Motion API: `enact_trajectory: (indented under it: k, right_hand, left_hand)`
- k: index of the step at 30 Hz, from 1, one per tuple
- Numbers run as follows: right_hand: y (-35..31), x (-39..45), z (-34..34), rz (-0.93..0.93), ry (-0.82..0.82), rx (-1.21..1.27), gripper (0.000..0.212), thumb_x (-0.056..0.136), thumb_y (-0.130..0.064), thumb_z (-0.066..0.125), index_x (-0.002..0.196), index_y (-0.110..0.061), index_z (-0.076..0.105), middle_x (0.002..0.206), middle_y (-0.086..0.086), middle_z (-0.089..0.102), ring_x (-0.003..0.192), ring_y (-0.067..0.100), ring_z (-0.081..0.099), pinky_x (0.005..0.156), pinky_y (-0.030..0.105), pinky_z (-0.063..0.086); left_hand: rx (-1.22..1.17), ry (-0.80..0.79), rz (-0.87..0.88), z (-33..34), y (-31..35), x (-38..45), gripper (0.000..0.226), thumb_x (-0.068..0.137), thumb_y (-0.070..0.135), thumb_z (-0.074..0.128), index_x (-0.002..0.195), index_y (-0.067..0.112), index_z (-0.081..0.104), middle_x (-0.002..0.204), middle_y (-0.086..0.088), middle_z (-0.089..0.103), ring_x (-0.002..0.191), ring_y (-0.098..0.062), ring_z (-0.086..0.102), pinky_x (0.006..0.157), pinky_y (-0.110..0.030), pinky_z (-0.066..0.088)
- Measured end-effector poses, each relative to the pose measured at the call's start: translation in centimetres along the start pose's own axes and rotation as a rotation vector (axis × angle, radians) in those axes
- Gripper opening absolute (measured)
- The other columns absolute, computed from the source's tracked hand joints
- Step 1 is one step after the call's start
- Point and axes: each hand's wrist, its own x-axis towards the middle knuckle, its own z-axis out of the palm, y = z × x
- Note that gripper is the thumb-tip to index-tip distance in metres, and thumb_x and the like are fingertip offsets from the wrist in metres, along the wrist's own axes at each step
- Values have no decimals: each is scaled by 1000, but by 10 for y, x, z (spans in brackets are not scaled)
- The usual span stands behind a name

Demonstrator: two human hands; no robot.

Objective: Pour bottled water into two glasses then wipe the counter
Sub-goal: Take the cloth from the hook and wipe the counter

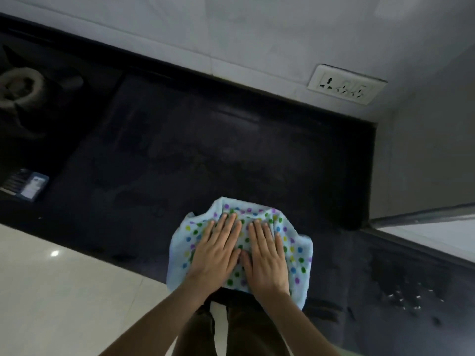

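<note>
Head view: left hand (214, 249) and right hand (267, 255) flat, fingers straight, on dotted cloth (295, 255) atop counter (205, 155).

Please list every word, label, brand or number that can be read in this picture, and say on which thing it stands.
Nothing can be read.
Small blue and white printed label on the dark stove at the left: it carries lines of print, too blurred to read.
White wall socket plate: no text visible.
Light blue dotted cloth: dots only.

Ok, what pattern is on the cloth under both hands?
Light blue cloth with green, purple, yellow and blue dots, seen in the head view.
</note>
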Motion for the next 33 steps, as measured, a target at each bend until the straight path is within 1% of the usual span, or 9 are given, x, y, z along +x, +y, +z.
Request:
enact_trajectory:
  k: [3,7,10,13,15,18,20,29,33]
  right_hand:
    - [2,18,-1,4,36,-34,59,100,-39,27,151,-11,30,159,5,24,147,21,20,116,41,13]
    - [13,64,-12,-19,83,-91,56,100,-34,23,151,-10,28,158,7,21,146,24,22,116,43,14]
    - [24,110,-24,-8,58,-152,58,101,-34,10,154,-12,9,161,4,1,149,21,2,122,44,-3]
    - [39,163,-36,18,60,-189,58,101,-37,3,152,-14,-14,161,2,-15,146,17,-20,115,39,-20]
    - [48,193,-44,26,78,-188,59,102,-38,8,150,-16,-18,161,0,-17,146,16,-21,115,38,-21]
    - [57,231,-55,29,105,-203,61,103,-37,14,152,-15,-16,162,1,-14,149,17,-15,119,39,-14]
    - [60,250,-62,34,113,-207,62,103,-36,17,154,-14,-12,163,3,-12,149,18,-12,121,39,-9]
    - [72,296,-82,52,185,-141,56,105,-32,18,156,-15,3,164,3,8,150,17,6,121,35,-4]
    - [72,292,-79,32,189,-162,56,105,-33,15,156,-14,1,164,2,5,150,17,3,122,36,-3]
  left_hand:
    - [-14,20,25,6,-6,18,57,103,34,12,151,4,16,159,-14,13,147,-29,11,117,-48,16]
    - [-5,65,47,-5,-14,69,55,102,29,15,150,2,20,158,-14,18,147,-28,13,118,-48,17]
    - [11,80,29,-16,-22,116,55,101,27,20,149,1,23,157,-15,22,146,-28,18,116,-48,23]
    - [15,85,-5,-27,-33,166,56,98,28,18,149,3,19,156,-14,25,145,-26,22,116,-47,24]
    - [26,90,-34,-32,-40,197,57,97,29,15,148,4,14,156,-14,25,145,-26,22,118,-45,19]
    - [72,64,-60,-36,-48,237,59,94,32,1,147,7,-4,160,-11,10,148,-23,7,120,-41,2]
    - [85,58,-77,-38,-54,260,59,94,33,-4,146,9,-12,161,-9,1,148,-21,-1,120,-40,-3]
    - [140,39,-111,-52,-62,309,60,97,34,2,151,9,-5,161,-7,-4,148,-20,-5,120,-40,-2]
    - [172,37,-136,-51,-59,304,58,100,35,6,152,10,-6,161,-6,-5,148,-19,-5,120,-40,-3]
